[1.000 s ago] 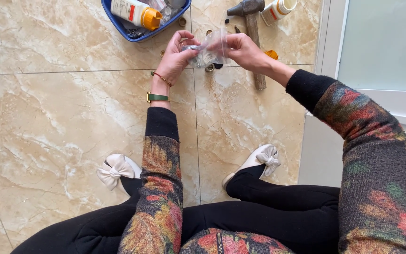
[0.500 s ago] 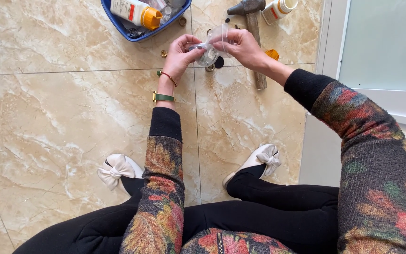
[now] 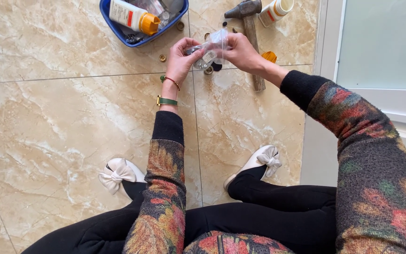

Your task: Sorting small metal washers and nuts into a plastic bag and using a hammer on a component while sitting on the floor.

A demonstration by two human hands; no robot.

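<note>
Centrally, near the top of the frame, a small clear plastic bag [image 3: 211,47] is pinched between the left hand [image 3: 180,59] and right hand [image 3: 241,52], both grips closed on its edges, seemingly to steady its small contents; a hammer [image 3: 249,28] and blue tray [image 3: 113,26] lie beyond, on the floor [image 3: 62,127].
</note>
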